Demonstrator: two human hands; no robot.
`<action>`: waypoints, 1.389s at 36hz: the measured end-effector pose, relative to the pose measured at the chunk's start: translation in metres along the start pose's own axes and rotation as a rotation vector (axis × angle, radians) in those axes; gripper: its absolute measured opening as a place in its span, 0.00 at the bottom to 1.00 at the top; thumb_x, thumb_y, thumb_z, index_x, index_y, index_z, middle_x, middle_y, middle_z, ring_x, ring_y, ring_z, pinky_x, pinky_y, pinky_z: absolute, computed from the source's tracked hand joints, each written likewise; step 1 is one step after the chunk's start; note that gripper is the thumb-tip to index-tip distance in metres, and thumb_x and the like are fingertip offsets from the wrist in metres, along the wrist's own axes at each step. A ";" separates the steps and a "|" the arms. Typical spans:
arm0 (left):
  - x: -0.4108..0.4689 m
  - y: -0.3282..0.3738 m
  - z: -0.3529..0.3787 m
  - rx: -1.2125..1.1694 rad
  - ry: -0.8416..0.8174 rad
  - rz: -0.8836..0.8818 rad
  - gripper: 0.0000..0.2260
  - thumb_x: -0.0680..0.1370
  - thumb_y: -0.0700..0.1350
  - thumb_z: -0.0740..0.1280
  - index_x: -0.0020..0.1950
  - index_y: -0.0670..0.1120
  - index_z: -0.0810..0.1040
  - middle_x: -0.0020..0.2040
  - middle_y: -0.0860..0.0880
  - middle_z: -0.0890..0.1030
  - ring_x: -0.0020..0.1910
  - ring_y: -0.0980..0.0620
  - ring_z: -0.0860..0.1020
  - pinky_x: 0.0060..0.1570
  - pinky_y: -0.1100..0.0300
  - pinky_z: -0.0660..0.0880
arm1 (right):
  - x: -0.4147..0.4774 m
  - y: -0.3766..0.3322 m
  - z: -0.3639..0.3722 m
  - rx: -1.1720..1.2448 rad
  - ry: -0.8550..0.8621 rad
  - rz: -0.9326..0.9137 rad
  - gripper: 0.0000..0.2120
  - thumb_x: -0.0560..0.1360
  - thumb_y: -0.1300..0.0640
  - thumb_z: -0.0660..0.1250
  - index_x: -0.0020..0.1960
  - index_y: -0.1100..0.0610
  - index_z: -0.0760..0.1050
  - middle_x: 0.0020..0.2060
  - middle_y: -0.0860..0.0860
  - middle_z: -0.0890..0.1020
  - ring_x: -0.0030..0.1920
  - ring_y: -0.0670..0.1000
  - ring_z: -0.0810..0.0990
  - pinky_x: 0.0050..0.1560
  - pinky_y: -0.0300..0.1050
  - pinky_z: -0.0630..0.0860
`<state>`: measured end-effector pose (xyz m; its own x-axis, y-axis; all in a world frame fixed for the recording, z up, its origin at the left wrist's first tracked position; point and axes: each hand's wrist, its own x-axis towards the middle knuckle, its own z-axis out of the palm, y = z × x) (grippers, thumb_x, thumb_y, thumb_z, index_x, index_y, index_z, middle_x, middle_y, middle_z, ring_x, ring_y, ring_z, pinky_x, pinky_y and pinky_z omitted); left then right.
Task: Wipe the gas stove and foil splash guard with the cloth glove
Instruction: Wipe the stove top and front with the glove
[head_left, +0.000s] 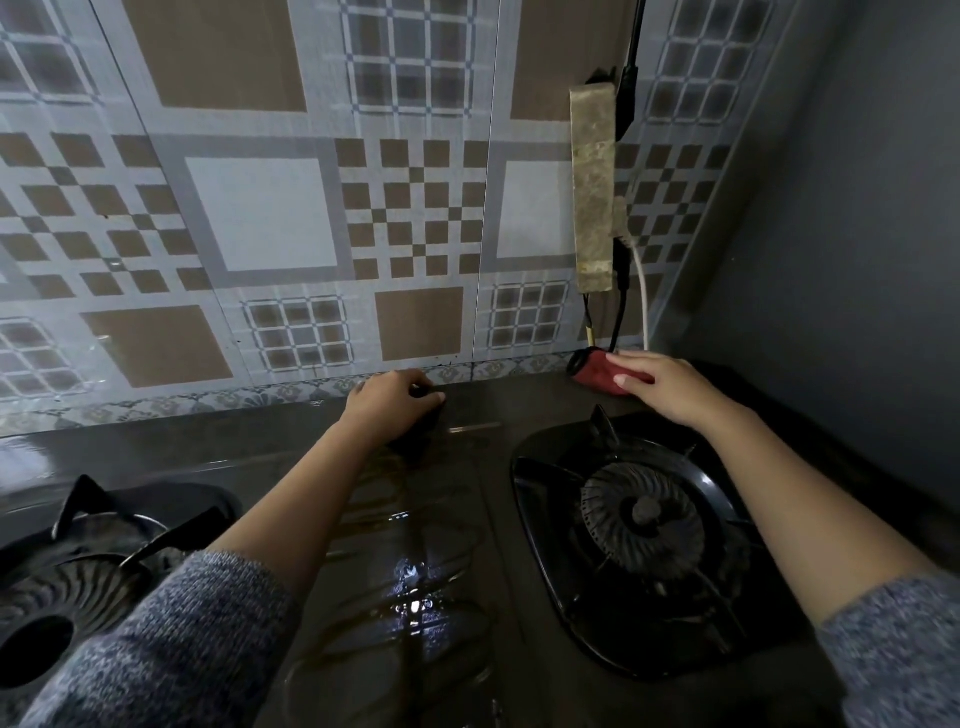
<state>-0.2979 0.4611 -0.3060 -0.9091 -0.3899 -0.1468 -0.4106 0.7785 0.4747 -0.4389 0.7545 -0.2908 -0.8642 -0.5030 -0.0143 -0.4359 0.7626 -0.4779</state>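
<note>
Head view, wiping of the stove's rear margin. Left hand (392, 402) is clenched over a dark wad (415, 436), too dim to identify, and presses it onto the glossy top of the gas stove (467, 545) just short of the wall. Right hand (670, 387) lies on the red cloth glove (595, 370), fingers laid along its top and thumb against its near side, apparently a light grasp. The glove rests at the stove's far right corner, beyond the right burner (644, 514) and directly below the hanging cables (618, 317).

Foil splash guard (260, 208) rises just beyond both hands. Curved wet streaks (415, 597) lie nearer the body than the left hand, between the two forearms, which suggests the top is partly wetted but not dried.

Recommended technique: gather the glove flat under the palm, then draw it in overlapping strokes from the right corner toward the left hand, keeping pressure even. Skirt the burner's raised prongs so the knit does not snag. On the guard, wipe lightly downward; thin foil may crease. Keep damp cloth away from the wrapped power strip (595, 192) above the right hand.
</note>
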 end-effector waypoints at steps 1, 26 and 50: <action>0.000 -0.001 0.000 0.009 -0.005 0.001 0.18 0.77 0.58 0.62 0.64 0.52 0.73 0.62 0.46 0.77 0.60 0.45 0.74 0.63 0.45 0.70 | -0.001 0.000 0.000 -0.003 0.004 0.000 0.20 0.78 0.53 0.62 0.69 0.49 0.68 0.71 0.49 0.67 0.72 0.50 0.64 0.71 0.44 0.56; -0.026 -0.062 -0.042 0.083 0.004 -0.110 0.20 0.75 0.63 0.61 0.64 0.56 0.73 0.62 0.49 0.78 0.64 0.44 0.71 0.69 0.35 0.51 | -0.004 -0.035 0.007 0.068 -0.125 0.020 0.19 0.75 0.59 0.66 0.66 0.50 0.72 0.70 0.47 0.69 0.71 0.50 0.64 0.74 0.47 0.56; -0.039 -0.149 -0.083 0.074 -0.065 -0.068 0.28 0.71 0.66 0.65 0.68 0.56 0.70 0.65 0.46 0.74 0.63 0.41 0.71 0.65 0.40 0.65 | 0.010 -0.153 0.068 0.000 -0.235 -0.068 0.20 0.77 0.59 0.64 0.68 0.48 0.69 0.72 0.46 0.66 0.72 0.51 0.63 0.72 0.48 0.56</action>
<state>-0.1957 0.3190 -0.2990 -0.8807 -0.4121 -0.2335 -0.4732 0.7864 0.3970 -0.3638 0.6045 -0.2778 -0.7508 -0.6337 -0.1864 -0.4909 0.7241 -0.4845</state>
